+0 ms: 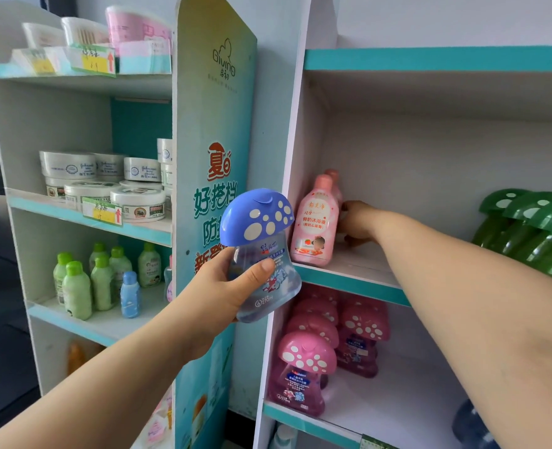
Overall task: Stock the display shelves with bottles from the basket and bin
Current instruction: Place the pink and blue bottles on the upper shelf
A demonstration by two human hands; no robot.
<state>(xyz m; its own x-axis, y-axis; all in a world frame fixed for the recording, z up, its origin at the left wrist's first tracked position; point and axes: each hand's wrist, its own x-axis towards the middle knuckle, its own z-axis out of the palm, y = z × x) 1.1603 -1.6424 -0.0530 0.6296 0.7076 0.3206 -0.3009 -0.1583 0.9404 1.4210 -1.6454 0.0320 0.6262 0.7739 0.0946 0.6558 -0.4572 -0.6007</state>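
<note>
My left hand (226, 286) grips a clear bottle with a blue spotted mushroom cap (261, 251), held upright in front of the shelf's left side panel. My right hand (359, 223) reaches into the middle shelf (349, 280), behind a pink bath-lotion bottle (315, 222) standing at the shelf's left front. Its fingers curl around something back there, hidden by the pink bottle. A second pink bottle (333, 178) stands behind the first.
Green mushroom-cap bottles (534, 228) crowd the middle shelf's right end. Pink mushroom-cap bottles (310, 361) fill the shelf below. A printed divider panel (214, 124) separates a left unit with white jars (106, 183) and small green bottles (90, 280).
</note>
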